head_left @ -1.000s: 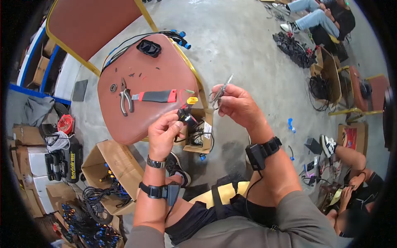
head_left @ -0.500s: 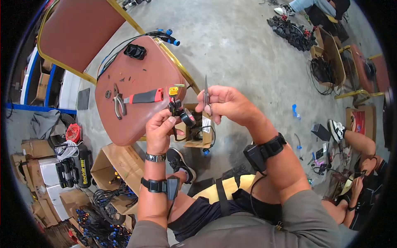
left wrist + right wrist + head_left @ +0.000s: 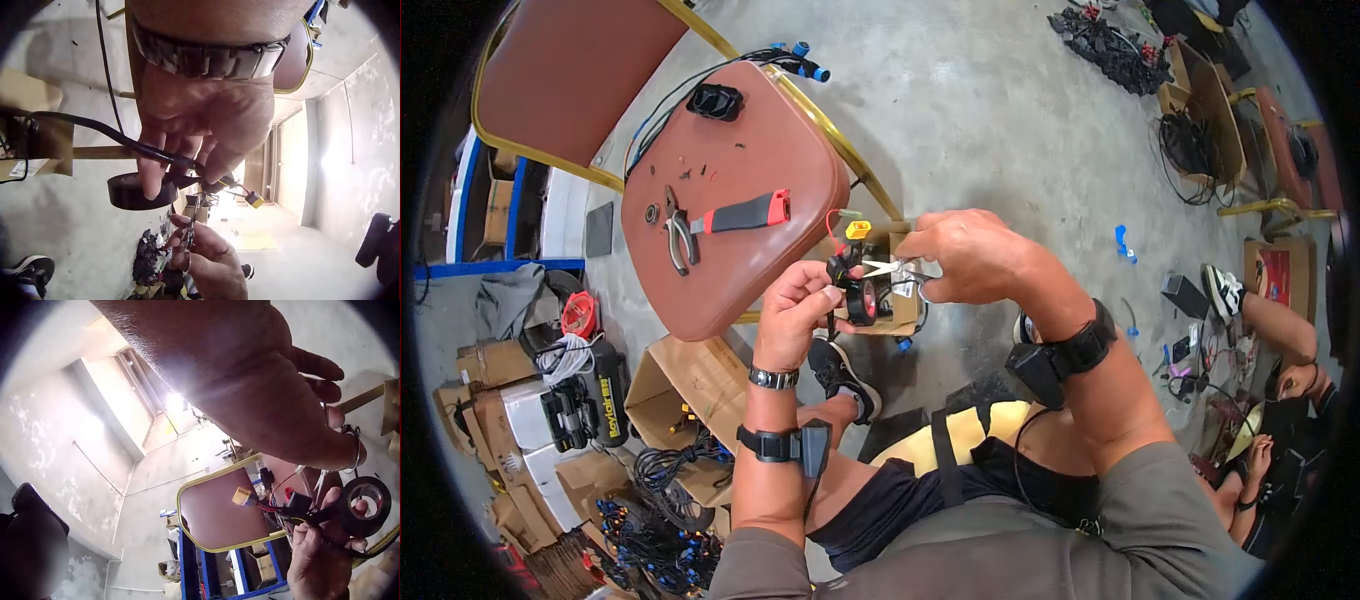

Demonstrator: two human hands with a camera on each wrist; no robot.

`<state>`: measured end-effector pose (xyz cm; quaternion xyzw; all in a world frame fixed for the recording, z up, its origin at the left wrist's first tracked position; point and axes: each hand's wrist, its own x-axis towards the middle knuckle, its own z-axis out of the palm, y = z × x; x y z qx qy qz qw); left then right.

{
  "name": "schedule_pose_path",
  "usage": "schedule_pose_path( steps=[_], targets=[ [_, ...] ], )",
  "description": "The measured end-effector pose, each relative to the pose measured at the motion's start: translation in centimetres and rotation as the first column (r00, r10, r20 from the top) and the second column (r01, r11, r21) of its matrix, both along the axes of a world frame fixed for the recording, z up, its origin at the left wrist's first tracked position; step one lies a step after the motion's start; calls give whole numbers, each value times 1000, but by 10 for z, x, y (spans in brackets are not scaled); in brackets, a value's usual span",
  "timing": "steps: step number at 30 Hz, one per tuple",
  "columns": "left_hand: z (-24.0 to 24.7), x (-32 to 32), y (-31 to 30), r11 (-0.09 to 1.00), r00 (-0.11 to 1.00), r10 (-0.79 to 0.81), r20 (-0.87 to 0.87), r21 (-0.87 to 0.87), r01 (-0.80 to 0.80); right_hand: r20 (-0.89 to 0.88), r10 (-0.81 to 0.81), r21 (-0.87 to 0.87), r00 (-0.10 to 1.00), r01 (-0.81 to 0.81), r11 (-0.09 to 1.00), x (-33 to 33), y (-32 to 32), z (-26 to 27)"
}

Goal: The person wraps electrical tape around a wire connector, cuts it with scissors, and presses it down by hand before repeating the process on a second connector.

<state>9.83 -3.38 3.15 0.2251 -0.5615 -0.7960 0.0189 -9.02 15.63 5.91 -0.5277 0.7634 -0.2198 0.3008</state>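
My left hand (image 3: 795,315) pinches a black cable (image 3: 103,127) near its end, where red wires and a yellow connector (image 3: 857,230) stick out. A roll of black electrical tape (image 3: 140,192) hangs beside these fingers, a strip of it running to the cable. My right hand (image 3: 975,255) grips small scissors (image 3: 882,268) by their ring handles. Their blades are spread and point left, right at the taped part of the cable above the roll. In the right wrist view the tape roll (image 3: 365,506) shows face-on, with a fingertip seen through its core.
A chair seat (image 3: 740,240) bears pliers (image 3: 678,235), a red-and-black knife (image 3: 745,212), a black plastic part (image 3: 715,101) and scraps. Cardboard boxes (image 3: 690,375) with cables stand below and left. Another person (image 3: 1270,430) sits at the right.
My right hand has turned over and brought the scissors down and left to the tape, their blades now spread. The left hand still holds the cable and tape roll in nearly the same place.
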Motion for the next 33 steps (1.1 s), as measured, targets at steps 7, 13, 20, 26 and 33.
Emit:
schedule_pose_path(
  steps=[7, 13, 20, 26, 33],
  targets=[
    [-1, -3, 5, 998, 996, -69, 48, -1, 69, -3, 84, 26, 996, -84, 996, 4, -6, -10],
    [-4, -2, 7, 989, 987, -147, 62, -15, 148, 5, 126, 103, 992, -125, 987, 6, -6, -3],
    [-3, -1, 9, 975, 973, -220, 75, -26, 222, 24, 61, 159, 998, -64, 985, 7, -6, 2],
    [-3, -1, 9, 968, 967, -247, 64, -24, 249, 28, 90, 204, 996, -94, 974, 8, -7, 10],
    [1, -3, 10, 958, 956, -285, 76, -19, 287, 9, 163, 232, 987, -161, 959, 9, -7, 6]
  ],
)
